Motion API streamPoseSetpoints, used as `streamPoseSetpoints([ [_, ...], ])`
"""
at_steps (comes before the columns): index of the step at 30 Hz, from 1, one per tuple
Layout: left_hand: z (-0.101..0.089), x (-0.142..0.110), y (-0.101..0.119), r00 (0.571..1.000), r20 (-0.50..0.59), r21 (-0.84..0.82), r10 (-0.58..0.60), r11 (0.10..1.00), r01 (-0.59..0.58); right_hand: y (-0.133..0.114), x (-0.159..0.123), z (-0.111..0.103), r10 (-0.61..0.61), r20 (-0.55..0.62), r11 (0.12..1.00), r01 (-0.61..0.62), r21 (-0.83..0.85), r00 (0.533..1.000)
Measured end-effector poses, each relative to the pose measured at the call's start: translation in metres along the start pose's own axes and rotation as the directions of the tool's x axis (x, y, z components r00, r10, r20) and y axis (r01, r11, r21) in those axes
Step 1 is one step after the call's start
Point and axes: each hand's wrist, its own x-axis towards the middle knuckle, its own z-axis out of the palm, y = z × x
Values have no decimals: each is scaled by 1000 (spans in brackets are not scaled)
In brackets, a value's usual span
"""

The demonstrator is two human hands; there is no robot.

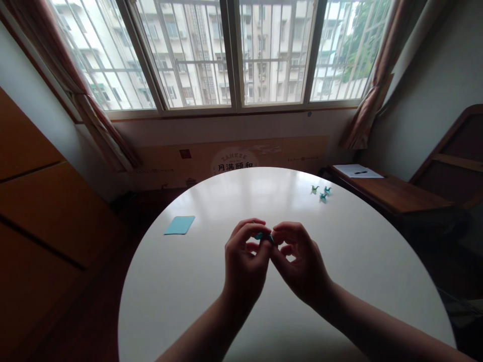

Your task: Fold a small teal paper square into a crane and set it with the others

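A small teal piece of folded paper (258,236) is pinched between my two hands above the table. My left hand (246,251) grips it with thumb and index finger. From the other side, my right hand (300,256) has its thumb and fingertips closed on the paper's right end. The fingers cover most of the paper, so its exact shape is hidden. Off to the left lies a stack of light-blue square paper (179,225). Three small folded paper birds, one green (314,189) and two teal (323,197), stand close together at the table's far right.
The round white table (188,301) has a curved edge on all visible sides. Beyond its right edge is a wooden surface (411,193) bearing a white sheet (356,171) and a dark pen (360,173). A barred window (236,55) and curtains are behind.
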Motion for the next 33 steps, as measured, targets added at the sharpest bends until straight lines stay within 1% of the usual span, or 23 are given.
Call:
streamPoseSetpoints([
  [3,0,1,0,1000,2,-53,-7,999,7,0,0,1,17,-3,999,-17,38,1000],
  [6,-1,2,1,998,17,-140,-62,988,64,0,-1,1,26,6,996,-27,90,1000],
  [8,-2,4,2,992,59,-207,-114,970,124,1,-1,0,20,19,992,-22,126,1000],
  [10,-5,6,1,983,117,-255,-141,952,167,1,-1,-2,23,38,985,-29,172,999],
  [12,-8,8,0,975,169,-274,-144,943,187,3,-1,-4,37,52,973,-47,225,998],
  [15,-11,11,-2,970,206,-278,-132,942,187,4,0,-8,38,58,958,-53,280,998],
  [20,-12,13,0,968,216,-265,-124,947,181,5,0,-11,5,55,957,-20,288,998],
  [23,-11,12,2,969,202,-274,-143,941,197,5,-1,-10,43,35,954,-51,294,998],
  [26,-11,10,0,961,202,-318,-186,916,245,5,-1,-10,78,28,950,-82,302,997],
  [29,-11,11,-2,951,218,-369,-217,884,286,3,0,-12,71,41,952,-80,295,997],
  [33,-13,12,-1,951,221,-386,-215,876,288,3,1,-13,76,40,945,-85,316,996],
])
